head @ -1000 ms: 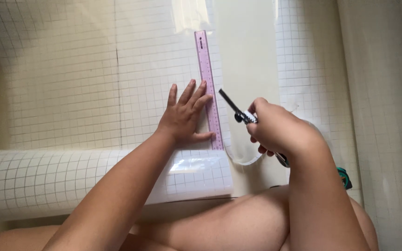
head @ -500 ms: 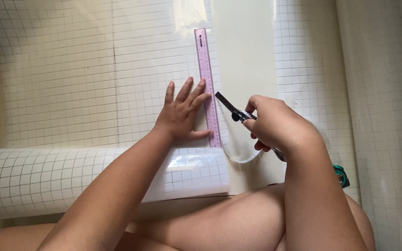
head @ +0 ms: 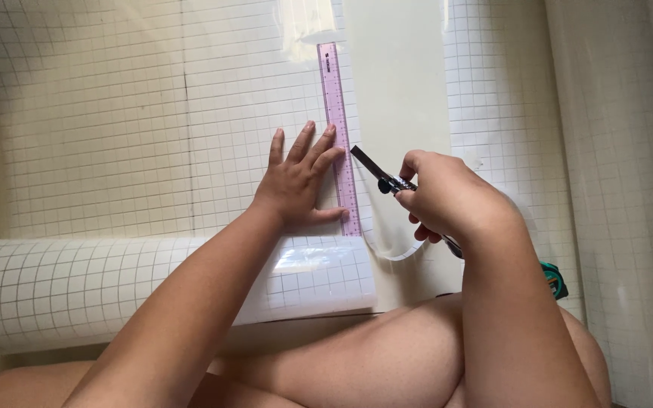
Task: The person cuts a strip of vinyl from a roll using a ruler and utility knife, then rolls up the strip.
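Left hand (head: 300, 181) flat, fingers spread, palm down on the gridded sheet (head: 115, 113), fingertips pressing the pink ruler (head: 338, 136), gripping nothing. Ruler runs 12 to 6 o'clock along the sheet's cut edge. Right hand (head: 447, 196) at 3 o'clock of the ruler, fist closed round a utility knife (head: 379, 174), blade pointing toward 10 o'clock, tip just beside the ruler's edge. Rolled part of the sheet (head: 77, 287) lies at 7 o'clock. Teal object (head: 555, 278) behind right forearm.

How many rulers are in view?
1. A pink ruler lies upright on the gridded sheet, pressed by the left hand; the right hand holds a utility knife beside it. Others may be hidden.
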